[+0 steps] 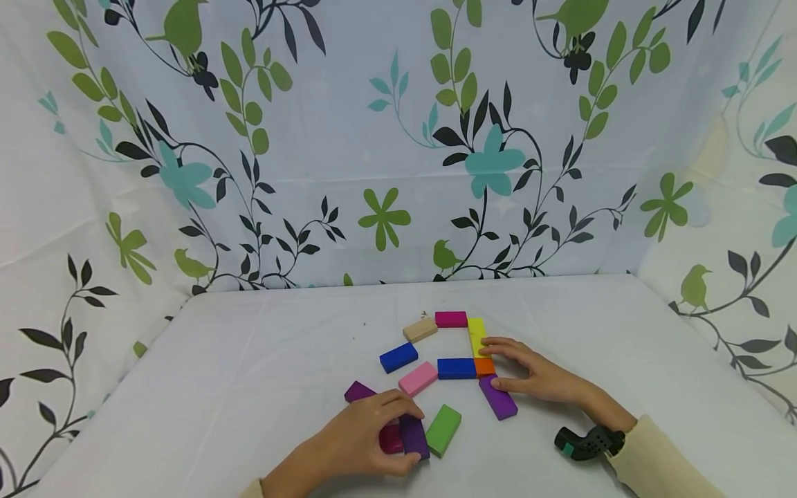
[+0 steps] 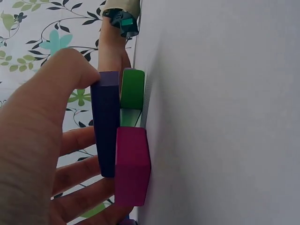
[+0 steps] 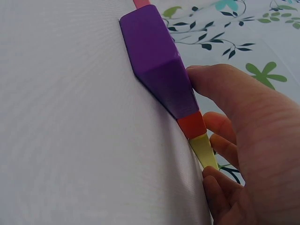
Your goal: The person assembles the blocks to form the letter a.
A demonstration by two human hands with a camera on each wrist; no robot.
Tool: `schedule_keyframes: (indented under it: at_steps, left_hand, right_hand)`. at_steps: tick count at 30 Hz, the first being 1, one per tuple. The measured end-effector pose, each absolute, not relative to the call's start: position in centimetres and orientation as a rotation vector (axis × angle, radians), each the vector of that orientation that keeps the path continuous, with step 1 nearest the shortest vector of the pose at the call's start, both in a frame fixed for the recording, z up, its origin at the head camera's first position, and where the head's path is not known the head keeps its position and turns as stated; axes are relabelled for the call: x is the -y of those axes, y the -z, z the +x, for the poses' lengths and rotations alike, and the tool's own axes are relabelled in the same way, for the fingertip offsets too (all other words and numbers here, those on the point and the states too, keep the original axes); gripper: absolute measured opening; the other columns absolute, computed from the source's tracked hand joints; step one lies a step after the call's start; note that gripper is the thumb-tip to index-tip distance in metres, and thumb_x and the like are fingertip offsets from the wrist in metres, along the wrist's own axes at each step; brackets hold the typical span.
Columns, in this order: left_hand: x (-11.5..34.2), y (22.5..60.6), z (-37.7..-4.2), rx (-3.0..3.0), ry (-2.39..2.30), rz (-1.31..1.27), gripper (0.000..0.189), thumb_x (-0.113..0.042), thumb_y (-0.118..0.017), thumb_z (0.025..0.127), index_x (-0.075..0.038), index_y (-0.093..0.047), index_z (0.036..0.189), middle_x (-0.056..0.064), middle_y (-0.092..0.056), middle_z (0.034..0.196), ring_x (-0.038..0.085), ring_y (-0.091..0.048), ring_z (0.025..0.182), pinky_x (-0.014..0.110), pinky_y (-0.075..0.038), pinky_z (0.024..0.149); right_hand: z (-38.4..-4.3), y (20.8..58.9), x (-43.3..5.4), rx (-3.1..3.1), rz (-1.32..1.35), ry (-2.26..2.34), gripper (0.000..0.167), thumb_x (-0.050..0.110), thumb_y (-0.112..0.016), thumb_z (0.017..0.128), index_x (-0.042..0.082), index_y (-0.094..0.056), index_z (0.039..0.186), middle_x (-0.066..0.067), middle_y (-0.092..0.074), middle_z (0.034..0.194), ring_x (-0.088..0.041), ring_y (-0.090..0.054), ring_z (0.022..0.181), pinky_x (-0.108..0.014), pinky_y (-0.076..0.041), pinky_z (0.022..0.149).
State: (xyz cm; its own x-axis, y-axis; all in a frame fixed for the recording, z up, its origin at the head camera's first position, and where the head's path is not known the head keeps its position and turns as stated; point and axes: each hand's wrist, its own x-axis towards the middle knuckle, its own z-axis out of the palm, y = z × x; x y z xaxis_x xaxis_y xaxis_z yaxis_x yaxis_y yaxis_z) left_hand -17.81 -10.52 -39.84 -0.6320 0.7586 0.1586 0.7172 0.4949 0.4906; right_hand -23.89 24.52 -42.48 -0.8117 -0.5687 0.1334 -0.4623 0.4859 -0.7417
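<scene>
In the head view my left hand (image 1: 364, 439) pinches a dark purple block (image 1: 414, 437) between thumb and fingertips. A magenta block (image 1: 391, 440) lies partly under that hand, and a green block (image 1: 444, 430) lies just to the right of it. The left wrist view shows the dark purple block (image 2: 106, 124) higher than the magenta block (image 2: 132, 164). My right hand (image 1: 538, 373) rests with its thumb on a purple block (image 1: 499, 400) and its fingertips by a yellow block (image 1: 476, 333). An orange block (image 1: 483, 366) sits between those two, in line with them.
A blue block (image 1: 456, 369) adjoins the orange one. Pink (image 1: 418, 378), second blue (image 1: 398, 357), beige (image 1: 420, 329) and magenta (image 1: 451, 319) blocks curve around behind it. Another purple block (image 1: 358, 391) lies beyond the left hand. A patterned cloth (image 1: 330, 138) hangs behind the white table (image 1: 249, 373).
</scene>
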Motion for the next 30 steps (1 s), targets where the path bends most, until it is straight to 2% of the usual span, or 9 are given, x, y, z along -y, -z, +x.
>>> schedule_keyframes:
  at_steps: [9,18,25,30]
  left_hand:
    - [11.08,39.97,-18.22,-2.767,-0.693,1.303,0.041,-0.048,-0.069,0.085,-0.021,-0.065,0.116,-0.008,-0.061,0.121,0.012,-0.056,0.113,0.032,-0.050,0.095]
    - [11.38,40.40,-18.48,-2.780,-0.783,1.287,0.037,-0.047,-0.071,0.084,-0.023,-0.065,0.111,-0.008,-0.055,0.120,0.008,-0.052,0.109,0.027,-0.050,0.092]
    - [11.32,40.31,-18.60,-2.796,-0.780,1.284,0.034,-0.039,-0.072,0.084,-0.019,-0.066,0.111,-0.007,-0.055,0.119,0.009,-0.052,0.110,0.029,-0.049,0.095]
    - [11.34,40.30,-18.60,-2.812,-0.754,1.290,0.034,-0.040,-0.072,0.085,-0.019,-0.066,0.112,-0.007,-0.056,0.120,0.010,-0.053,0.111,0.031,-0.048,0.097]
  right_hand:
    - [-23.93,42.47,-24.49,-2.605,-0.905,1.221,0.049,0.027,-0.067,0.092,0.018,-0.053,0.138,-0.013,-0.035,0.153,-0.045,-0.022,0.142,-0.074,-0.020,0.104]
    - [-24.02,42.59,-24.57,-2.594,-0.897,1.226,0.049,0.027,-0.067,0.092,0.017,-0.053,0.138,-0.013,-0.034,0.153,-0.045,-0.020,0.142,-0.074,-0.019,0.104]
    - [-24.04,42.60,-24.57,-2.591,-0.900,1.231,0.049,0.026,-0.067,0.092,0.017,-0.053,0.138,-0.014,-0.034,0.153,-0.046,-0.020,0.142,-0.074,-0.018,0.104]
    - [-23.93,42.51,-24.53,-2.592,-0.912,1.235,0.049,0.026,-0.067,0.092,0.016,-0.053,0.138,-0.015,-0.035,0.153,-0.046,-0.021,0.142,-0.074,-0.019,0.104]
